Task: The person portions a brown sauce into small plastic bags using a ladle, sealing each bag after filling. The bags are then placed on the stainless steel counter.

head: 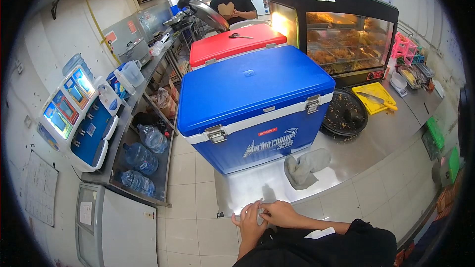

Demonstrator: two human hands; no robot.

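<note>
My left hand (251, 223) and my right hand (279, 213) meet just over the near edge of the steel table (245, 189). Between their fingertips is a small translucent piece, seemingly plastic (259, 212), partly hidden by the fingers. A grey cloth (306, 168) lies crumpled on the tabletop, beyond my right hand. Behind it stands a large blue cooler box (256, 92), its lid down and two metal latches facing me. Further back is a red-lidded cooler box (237, 42) with scissors (240, 36) on top.
A lit food warmer cabinet (349, 44) holds fried food. Right of the blue cooler are a round black lid (345, 113) and a knife (374, 99) on a yellow cutting board (365, 105). A drink dispenser (79, 115) stands left. Another person (233, 5) stands at the back.
</note>
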